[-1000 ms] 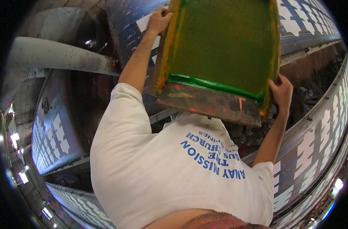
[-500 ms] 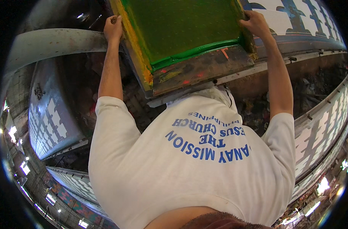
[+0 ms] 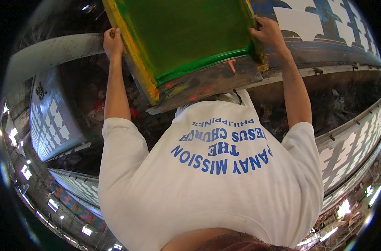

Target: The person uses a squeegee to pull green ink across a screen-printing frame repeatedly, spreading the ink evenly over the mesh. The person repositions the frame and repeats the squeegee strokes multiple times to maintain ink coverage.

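Observation:
A screen printing frame with wooden sides and a green-coated mesh is held in front of me. Yellow and green ink cakes its left side, and its near board carries red smears. My left hand is closed at the yellow left side, with the fingers curled. On the opposite side, my right hand is closed with the thumb against the wooden edge. The far end of the frame lies beyond the top of the view, and the underside is hidden.
A long printing table with white cut pieces on a dark patterned surface runs along the right. More tables with white pieces stand at lower right and left. A pale curved bar reaches toward my left hand. Small pegs stick out from the right table's rail.
The frame and both hands have shifted left in view, and my hands sit slightly lower. More of the table's white pieces shows beside the frame's right side. Both hands keep their grip.

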`<state>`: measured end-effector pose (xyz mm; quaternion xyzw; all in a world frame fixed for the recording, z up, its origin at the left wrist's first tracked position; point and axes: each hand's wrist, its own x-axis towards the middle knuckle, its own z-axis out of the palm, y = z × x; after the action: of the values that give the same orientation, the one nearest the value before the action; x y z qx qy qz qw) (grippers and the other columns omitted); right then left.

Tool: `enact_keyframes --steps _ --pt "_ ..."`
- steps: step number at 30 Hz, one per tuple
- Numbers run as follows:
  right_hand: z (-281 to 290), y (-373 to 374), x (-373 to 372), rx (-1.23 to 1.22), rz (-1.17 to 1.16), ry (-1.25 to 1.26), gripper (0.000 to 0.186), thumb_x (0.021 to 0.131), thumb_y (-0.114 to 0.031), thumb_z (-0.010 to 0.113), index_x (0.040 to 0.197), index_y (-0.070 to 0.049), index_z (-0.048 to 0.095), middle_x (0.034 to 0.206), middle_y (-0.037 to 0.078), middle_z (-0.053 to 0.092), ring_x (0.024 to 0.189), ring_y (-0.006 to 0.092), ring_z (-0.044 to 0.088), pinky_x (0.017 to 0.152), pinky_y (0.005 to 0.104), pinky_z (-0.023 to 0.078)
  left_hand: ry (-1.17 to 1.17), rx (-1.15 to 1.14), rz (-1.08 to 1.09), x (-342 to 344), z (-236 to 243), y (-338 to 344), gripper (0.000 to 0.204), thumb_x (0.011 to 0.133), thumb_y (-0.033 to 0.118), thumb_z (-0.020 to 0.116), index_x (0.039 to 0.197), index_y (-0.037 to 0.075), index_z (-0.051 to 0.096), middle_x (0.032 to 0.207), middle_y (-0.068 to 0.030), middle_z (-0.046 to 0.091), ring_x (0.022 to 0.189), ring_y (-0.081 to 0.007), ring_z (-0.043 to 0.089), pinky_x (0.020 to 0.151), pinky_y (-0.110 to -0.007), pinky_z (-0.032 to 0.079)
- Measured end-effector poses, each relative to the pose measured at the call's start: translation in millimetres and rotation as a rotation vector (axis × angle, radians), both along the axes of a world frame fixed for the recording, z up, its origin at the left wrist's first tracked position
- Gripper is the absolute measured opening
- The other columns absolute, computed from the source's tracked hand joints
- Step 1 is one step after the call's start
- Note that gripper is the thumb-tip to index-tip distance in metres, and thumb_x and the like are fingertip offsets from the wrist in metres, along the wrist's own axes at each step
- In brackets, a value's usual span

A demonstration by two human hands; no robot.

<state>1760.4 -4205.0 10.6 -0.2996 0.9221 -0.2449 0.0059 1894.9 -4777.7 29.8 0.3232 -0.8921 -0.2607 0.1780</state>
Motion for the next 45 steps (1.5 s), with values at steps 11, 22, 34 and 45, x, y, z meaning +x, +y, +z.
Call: enact_keyframes --steps 11,22,34,45 --pt "-13.2 -1.0 23.8 0.01 -0.122 -0.164 0.059 0.092 -0.036 0.078 0.138 -0.001 0.068 0.118 0.021 0.071 0.105 0.0391 0.071 0.092 0.0498 0.059 -0.155 -0.056 0.021 -4.2 -21.5 0.1 0.048 0.101 0.044 0.068 0.135 0.01 0.066 0.135 -0.0162 0.07 0.126 -0.0361 0.066 0.106 -0.047 0.051" --pt "51.4 -45.5 125.0 -0.287 0.358 0.18 0.038 0.087 -0.024 0.083 0.12 -0.005 0.074 0.125 0.016 0.068 0.11 0.034 0.069 0.091 0.045 0.059 -0.156 -0.154 -0.03 -2.0 -17.1 14.1 0.048 0.103 0.043 0.066 0.134 0.007 0.065 0.131 -0.0167 0.07 0.121 -0.0361 0.068 0.102 -0.047 0.053" --pt "61.5 -122.0 215.9 0.24 0.636 0.046 0.047 0.081 -0.008 0.078 0.127 -0.008 0.069 0.121 0.014 0.071 0.117 0.0322 0.068 0.101 0.0436 0.056 -0.047 -0.065 -0.12 -10.1 -60.0 -14.6 0.046 0.113 0.045 0.04 0.134 0.01 0.061 0.129 -0.0187 0.068 0.117 -0.0414 0.067 0.095 -0.055 0.054" --pt "69.4 -150.2 214.8 0.459 0.253 -0.029 0.041 0.08 -0.003 0.079 0.119 -0.012 0.074 0.114 0.008 0.077 0.102 0.0278 0.076 0.086 0.0443 0.062 -0.147 -0.08 -0.208 -23.7 -76.6 -28.7 0.052 0.116 0.047 0.031 0.147 0.008 0.049 0.124 -0.0224 0.069 0.102 -0.0422 0.071 0.087 -0.06 0.058"
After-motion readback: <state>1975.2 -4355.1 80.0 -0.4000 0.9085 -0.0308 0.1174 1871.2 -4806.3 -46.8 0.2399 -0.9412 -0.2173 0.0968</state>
